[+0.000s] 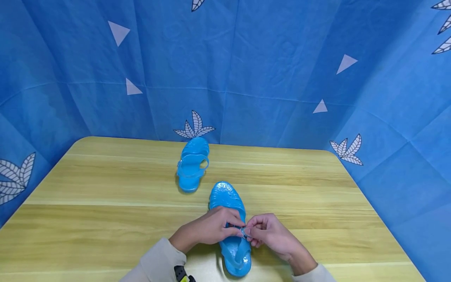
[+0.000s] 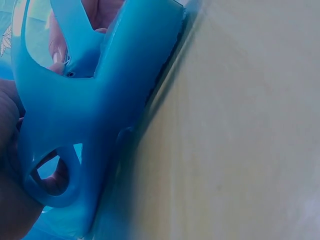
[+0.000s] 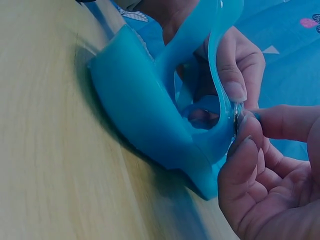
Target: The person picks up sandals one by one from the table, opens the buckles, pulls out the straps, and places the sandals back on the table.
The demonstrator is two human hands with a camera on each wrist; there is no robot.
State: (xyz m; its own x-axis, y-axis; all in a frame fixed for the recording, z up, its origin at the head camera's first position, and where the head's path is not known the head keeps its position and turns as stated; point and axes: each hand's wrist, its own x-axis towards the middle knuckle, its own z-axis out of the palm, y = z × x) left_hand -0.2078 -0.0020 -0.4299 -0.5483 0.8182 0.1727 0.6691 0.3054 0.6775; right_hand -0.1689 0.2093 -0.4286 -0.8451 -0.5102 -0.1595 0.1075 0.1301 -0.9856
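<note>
At the nearer sandal (image 1: 233, 247) — left fingers (image 1: 235, 220) and right fingers (image 1: 258, 233) pinch its buckle (image 1: 243, 232).

You can read no text, label, brand, number or sign in any view: none on the near blue jelly sandal (image 1: 226, 197), the far blue jelly sandal (image 1: 191, 166), the black wrist strap (image 1: 179, 271) or the printed blue backdrop (image 1: 267, 78).

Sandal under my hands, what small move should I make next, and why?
Probably ease the strap gently with your right hand while your left hand steadies the buckle. Both hands meet there, on the right side of the sandal, so they seem placed for it; they hide whether the strap runs through.
</note>
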